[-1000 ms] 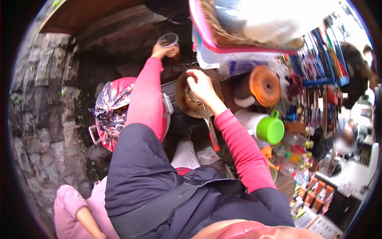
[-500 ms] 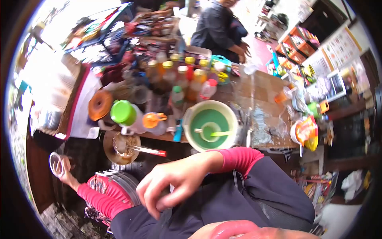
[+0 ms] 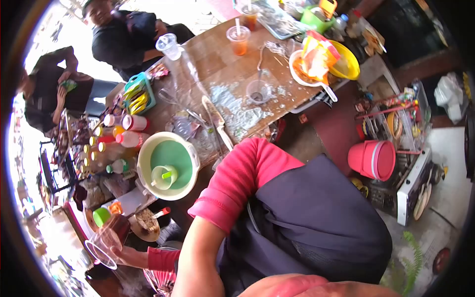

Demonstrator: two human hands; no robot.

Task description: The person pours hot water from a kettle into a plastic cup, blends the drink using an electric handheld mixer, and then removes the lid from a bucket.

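Note:
My left hand (image 3: 131, 258) is wrapped round a clear plastic cup (image 3: 105, 242) at the lower left; the cup is tilted, its wide rim facing down and left. My right hand is out of view; only its bare forearm (image 3: 200, 255) shows, running down to the bottom edge. Just above my left hand is a round pan (image 3: 152, 232) with brown contents and a red-handled utensil (image 3: 162, 212). A white basin (image 3: 142, 168) of green liquid, with a small cup (image 3: 162, 179) floating or standing in it, is further up.
Two people (image 3: 114, 42) are across the wooden table (image 3: 217, 54). On it are an empty clear cup (image 3: 168, 45), a cup of orange drink (image 3: 238, 40), bottles (image 3: 131, 139), and a white bowl (image 3: 301, 74). A pink bucket (image 3: 371, 159) stands at the right.
The view has swung right, over the table. My right hand has moved from above the pan, past my lap, to out of view. My left hand still holds the cup.

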